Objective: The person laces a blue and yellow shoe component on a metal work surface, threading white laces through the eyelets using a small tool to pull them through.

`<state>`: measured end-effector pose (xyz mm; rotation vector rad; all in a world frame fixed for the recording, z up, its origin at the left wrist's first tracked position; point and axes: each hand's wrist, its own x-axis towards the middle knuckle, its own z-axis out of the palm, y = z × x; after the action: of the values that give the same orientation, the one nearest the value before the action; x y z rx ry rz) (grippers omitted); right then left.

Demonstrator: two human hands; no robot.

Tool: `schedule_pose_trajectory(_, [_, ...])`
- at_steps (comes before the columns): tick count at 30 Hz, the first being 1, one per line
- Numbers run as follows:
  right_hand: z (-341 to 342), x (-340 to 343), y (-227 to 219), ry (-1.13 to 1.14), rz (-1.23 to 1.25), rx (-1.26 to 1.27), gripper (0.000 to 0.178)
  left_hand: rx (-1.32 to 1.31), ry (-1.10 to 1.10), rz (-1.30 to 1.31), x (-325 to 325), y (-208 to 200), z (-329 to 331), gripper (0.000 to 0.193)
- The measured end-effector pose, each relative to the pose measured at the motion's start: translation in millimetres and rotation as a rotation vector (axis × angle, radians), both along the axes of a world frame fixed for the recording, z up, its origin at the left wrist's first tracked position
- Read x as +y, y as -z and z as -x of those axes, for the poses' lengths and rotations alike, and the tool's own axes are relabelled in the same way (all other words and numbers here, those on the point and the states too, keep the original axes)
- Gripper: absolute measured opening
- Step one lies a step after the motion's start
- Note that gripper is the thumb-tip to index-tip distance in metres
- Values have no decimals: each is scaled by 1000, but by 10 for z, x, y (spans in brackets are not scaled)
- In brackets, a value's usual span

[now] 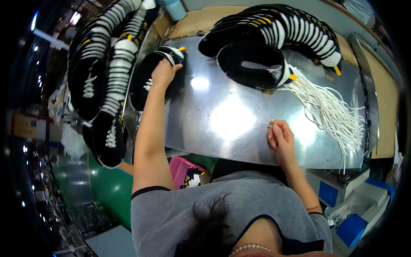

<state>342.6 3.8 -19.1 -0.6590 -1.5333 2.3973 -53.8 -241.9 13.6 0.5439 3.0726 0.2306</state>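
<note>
My left hand is closed on the heel end of a black shoe upper with white laces, at the left of the metal table. Over the near right part of the table, my right hand has its fingers curled together. A tiny bright bit shows at its fingertips, too small to name. Another black shoe upper with a yellow heel tab lies farther back. From beside its heel, a bundle of white shoelaces spreads to the right across the metal.
A long curved row of nested shoe uppers fills the back of the table. Two rows of laced uppers stand at the left. A blue container is at the far edge. Below the table sits a pink basket.
</note>
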Motion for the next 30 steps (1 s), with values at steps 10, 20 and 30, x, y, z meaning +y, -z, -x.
schedule_pose_trajectory(10, [97, 911, -113, 277, -894, -268, 14, 449, 180, -641, 521, 387, -888, 43])
schedule_pose_trajectory(20, [1010, 1653, -324, 55, -1259, -158, 14, -368, 532, -649, 2478, 81, -1652, 37])
schedule_pose_trajectory(30, [975, 1391, 63, -192, -1658, -180, 10, -1257, 335, -2065, 576, -483, -1885, 51])
